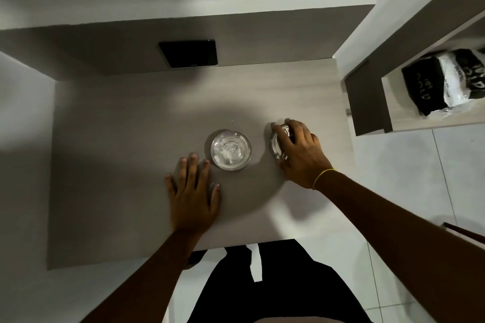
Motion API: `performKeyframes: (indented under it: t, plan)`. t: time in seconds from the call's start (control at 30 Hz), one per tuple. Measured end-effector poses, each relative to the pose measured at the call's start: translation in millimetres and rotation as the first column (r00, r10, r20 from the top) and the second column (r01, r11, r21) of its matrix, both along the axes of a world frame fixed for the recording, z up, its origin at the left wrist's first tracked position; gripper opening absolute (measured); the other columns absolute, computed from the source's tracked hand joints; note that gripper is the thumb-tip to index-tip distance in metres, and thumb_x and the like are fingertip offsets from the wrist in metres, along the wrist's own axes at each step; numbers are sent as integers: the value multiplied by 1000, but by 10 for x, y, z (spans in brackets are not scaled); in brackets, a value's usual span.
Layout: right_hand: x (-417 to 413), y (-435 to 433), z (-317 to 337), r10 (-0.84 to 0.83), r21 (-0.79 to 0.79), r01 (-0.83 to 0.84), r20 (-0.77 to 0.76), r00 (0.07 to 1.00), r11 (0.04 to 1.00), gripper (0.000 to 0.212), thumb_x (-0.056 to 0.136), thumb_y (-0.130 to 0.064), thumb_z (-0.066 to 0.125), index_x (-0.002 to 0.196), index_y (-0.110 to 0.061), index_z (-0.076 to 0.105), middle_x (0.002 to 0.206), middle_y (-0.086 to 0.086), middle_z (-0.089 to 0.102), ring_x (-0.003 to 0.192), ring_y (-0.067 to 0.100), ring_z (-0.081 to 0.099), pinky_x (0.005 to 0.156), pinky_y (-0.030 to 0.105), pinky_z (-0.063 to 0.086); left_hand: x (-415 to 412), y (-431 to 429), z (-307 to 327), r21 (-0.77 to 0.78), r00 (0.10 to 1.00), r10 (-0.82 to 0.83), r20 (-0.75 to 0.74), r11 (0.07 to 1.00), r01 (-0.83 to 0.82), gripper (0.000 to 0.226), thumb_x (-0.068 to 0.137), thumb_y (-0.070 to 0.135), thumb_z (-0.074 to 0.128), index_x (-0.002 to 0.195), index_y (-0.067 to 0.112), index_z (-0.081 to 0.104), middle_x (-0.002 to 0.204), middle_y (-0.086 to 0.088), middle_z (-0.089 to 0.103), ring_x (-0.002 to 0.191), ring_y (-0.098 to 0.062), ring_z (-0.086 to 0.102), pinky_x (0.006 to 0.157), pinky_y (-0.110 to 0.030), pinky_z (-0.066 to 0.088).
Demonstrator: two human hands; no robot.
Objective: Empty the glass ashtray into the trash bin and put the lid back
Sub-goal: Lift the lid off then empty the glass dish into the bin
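Glass ashtray (231,150), holding whitish residue, is set upright near the front of the pale table (118,165), flanked by 2 hands: left hand (193,198) laid flat with fingers spread just beside it, right hand (299,155) clasped over a second glass piece (279,143).

Right hand (299,149) grips a glass piece (278,142) on the table (118,165). Left hand (193,191) lies flat beside the glass ashtray (231,150).
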State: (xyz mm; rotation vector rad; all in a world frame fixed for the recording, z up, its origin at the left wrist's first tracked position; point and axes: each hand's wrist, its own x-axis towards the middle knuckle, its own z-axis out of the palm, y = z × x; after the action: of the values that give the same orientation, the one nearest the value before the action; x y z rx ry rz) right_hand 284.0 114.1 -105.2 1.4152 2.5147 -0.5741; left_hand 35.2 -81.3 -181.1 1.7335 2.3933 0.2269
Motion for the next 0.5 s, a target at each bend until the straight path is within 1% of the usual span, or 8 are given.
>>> performKeyframes:
  t: [0.1, 0.17, 0.33, 0.43, 0.5]
  plan:
    - [44, -31, -81, 15, -3, -15, -6, 1000, 1000, 93, 88, -37, 63, 169, -22, 20, 168, 22, 28, 158, 47, 25, 125, 62, 33, -3, -4, 1, 1, 1000, 1, -2, 1000, -1, 69, 105, 52, 41, 164, 17, 41, 178, -15, 29, 167, -35, 18, 128, -70, 18]
    - [68, -44, -137, 21, -5, -21, -8, 1000, 1000, 89, 90, -37, 58, 169, -21, 20, 169, 22, 26, 159, 48, 22, 126, 63, 28, -8, -1, 2, -13, 1000, 0, 4, 1000, 0, 70, 105, 52, 42, 165, 17, 39, 179, -15, 27, 168, -35, 15, 128, -70, 16]
    - [108, -85, -282, 51, 38, -51, -15, 999, 998, 79, 97, -45, 48, 168, -24, 21, 176, 21, 15, 162, 48, 15, 127, 66, 26, -4, 6, 6, -24, 1000, 6, 4, 1000, -6, 69, 105, 52, 41, 166, 19, 37, 179, -13, 26, 168, -34, 15, 129, -70, 15]
    - [100, -85, -322, 37, 55, -35, -19, 999, 998, 73, 104, -56, 40, 168, -25, 24, 178, 18, 11, 163, 46, 14, 126, 65, 28, 4, 5, 23, -37, 1000, 7, 10, 999, -7, 70, 105, 52, 39, 167, 19, 36, 179, -13, 26, 168, -35, 14, 128, -72, 16]
    - [89, -93, -327, 26, 55, -25, -25, 999, 998, 74, 104, -64, 35, 167, -27, 27, 179, 15, 10, 164, 44, 13, 126, 67, 25, 8, 0, 35, -41, 1000, 10, 11, 999, -10, 70, 105, 51, 40, 167, 19, 35, 180, -14, 25, 168, -36, 14, 127, -73, 18]
